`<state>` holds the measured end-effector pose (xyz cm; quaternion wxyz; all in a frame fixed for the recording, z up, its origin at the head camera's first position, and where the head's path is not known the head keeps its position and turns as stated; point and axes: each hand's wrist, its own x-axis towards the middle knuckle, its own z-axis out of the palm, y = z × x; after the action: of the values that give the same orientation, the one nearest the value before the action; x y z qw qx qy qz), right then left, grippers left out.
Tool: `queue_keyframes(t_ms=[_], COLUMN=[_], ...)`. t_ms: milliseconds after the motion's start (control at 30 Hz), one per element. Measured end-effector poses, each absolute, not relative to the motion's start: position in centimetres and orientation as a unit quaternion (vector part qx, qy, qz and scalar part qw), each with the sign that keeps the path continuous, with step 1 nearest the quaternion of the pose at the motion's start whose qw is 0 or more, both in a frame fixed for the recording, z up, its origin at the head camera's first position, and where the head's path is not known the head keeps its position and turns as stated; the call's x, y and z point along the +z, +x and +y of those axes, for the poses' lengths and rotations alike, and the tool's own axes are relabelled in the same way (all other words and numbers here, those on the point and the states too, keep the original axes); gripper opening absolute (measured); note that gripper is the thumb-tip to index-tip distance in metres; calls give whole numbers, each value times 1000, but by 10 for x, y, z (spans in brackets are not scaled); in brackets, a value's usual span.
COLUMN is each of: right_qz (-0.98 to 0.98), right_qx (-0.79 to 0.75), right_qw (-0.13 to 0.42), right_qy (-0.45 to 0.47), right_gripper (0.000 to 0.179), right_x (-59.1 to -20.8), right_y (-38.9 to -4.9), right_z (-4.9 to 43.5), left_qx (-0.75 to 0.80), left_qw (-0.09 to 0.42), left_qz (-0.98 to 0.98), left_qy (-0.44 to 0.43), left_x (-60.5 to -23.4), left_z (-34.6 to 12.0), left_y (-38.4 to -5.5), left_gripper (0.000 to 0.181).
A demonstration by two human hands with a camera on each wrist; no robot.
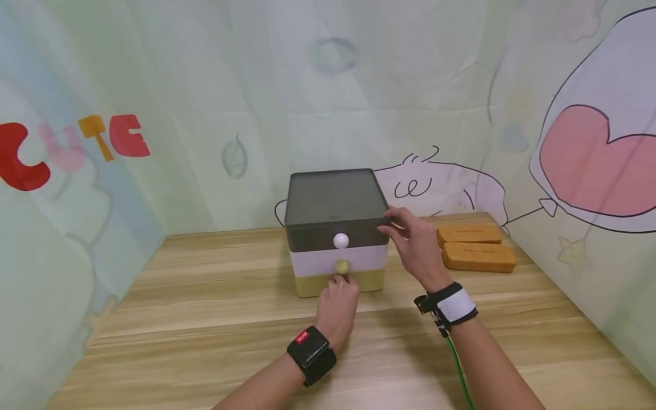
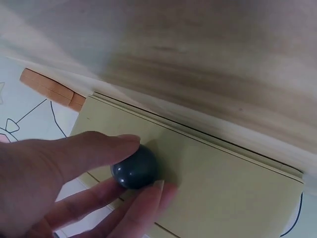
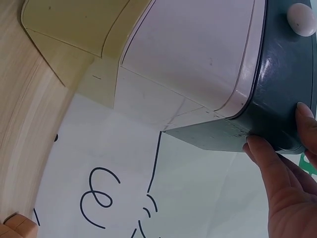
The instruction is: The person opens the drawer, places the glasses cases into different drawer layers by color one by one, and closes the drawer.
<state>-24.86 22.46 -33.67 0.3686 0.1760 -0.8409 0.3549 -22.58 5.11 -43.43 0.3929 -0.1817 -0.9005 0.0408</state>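
Note:
A three-tier drawer box (image 1: 335,196) stands on the table, dark grey on top, pale lilac in the middle and yellow at the bottom. All three drawers look closed. My left hand (image 1: 337,310) is at the bottom drawer's front. In the left wrist view its thumb and fingers pinch a round dark knob (image 2: 135,167) on the yellow drawer (image 2: 233,183); the head view hides this knob behind the hand. My right hand (image 1: 417,250) grips the dark tier's front right corner, thumb and fingers on either side of it. A white knob (image 1: 340,240) and a yellow knob (image 1: 342,266) sit above my left hand.
Two orange-brown oblong blocks (image 1: 479,257) lie to the right of the box, one behind the other. A printed curtain (image 1: 230,85) hangs behind and beside the wooden table (image 1: 215,296). A green cable (image 1: 458,364) runs from the right wrist strap.

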Motion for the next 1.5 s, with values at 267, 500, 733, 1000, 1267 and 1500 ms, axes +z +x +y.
queue_keyframes(t_ms=[267, 500, 733, 1000, 1267, 1500], right_qz=[-841, -839, -839, -836, -836, -837], right_qx=[362, 371, 371, 376, 375, 377], right_qw=[362, 355, 355, 357, 358, 356], right_qy=[177, 181, 179, 180, 181, 177], right_gripper=[28, 27, 27, 27, 27, 27], right_x=[-340, -338, -336, -338, -337, -337], right_y=[-249, -248, -248, -248, -249, -249], right_z=[223, 221, 221, 224, 226, 227], left_qx=[42, 20, 30, 13, 20, 8], left_qw=[373, 357, 357, 343, 313, 292], left_qz=[-904, -907, -903, -900, -899, -895], left_qy=[-205, -221, -236, -270, -306, -337], left_x=[-434, -435, -435, -434, -428, -425], left_z=[44, 40, 38, 31, 23, 21], left_y=[-219, -212, -206, -198, -188, -182], left_gripper=[6, 5, 7, 16, 24, 29])
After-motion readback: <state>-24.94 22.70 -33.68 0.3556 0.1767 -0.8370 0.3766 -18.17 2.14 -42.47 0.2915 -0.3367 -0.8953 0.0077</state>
